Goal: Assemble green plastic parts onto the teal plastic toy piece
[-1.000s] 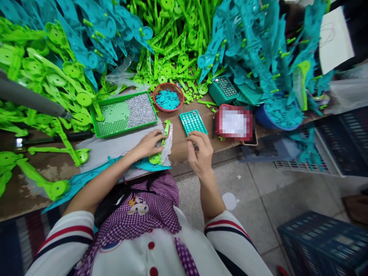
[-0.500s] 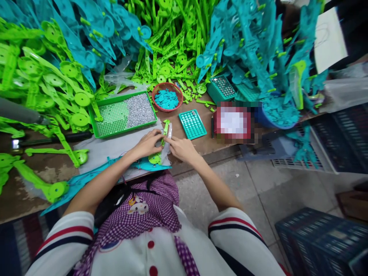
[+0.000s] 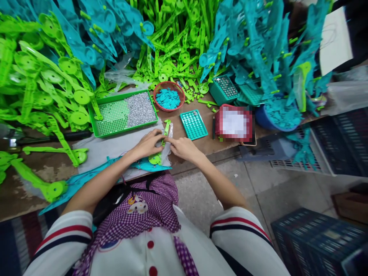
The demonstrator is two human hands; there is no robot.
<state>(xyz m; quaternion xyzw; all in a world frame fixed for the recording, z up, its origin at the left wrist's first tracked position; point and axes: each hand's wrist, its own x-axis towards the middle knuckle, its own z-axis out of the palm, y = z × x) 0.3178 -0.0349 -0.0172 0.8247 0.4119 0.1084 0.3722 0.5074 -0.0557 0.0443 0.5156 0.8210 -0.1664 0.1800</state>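
Note:
A lime-green plastic part (image 3: pixel 155 158) with a round end and a narrow arm lies on the table edge in front of me. My left hand (image 3: pixel 150 144) curls over it from the left, thumb and fingers gripping its arm. From the right, my right hand (image 3: pixel 184 148) reaches in with the index finger stretched to the same spot and the other fingers folded under. What is between its fingertips is too small to make out. A clear plastic strip (image 3: pixel 170 132) sits along the green part. Beneath my left forearm lies a long turquoise plastic piece (image 3: pixel 97 168) on a grey cloth (image 3: pixel 86 155).
A green tray (image 3: pixel 113 115) holds small metal pieces. Beside it stand a red basket (image 3: pixel 181 100) of turquoise bits, a teal dimpled tray (image 3: pixel 193 124), a red container (image 3: pixel 220 126) and a blue bowl (image 3: pixel 263 117). Heaped green parts (image 3: pixel 178 34) and turquoise parts (image 3: pixel 250 42) line the back.
Both hands stay at the same spot on the green part, with the right index finger shifting only slightly. The whole view has turned a little.

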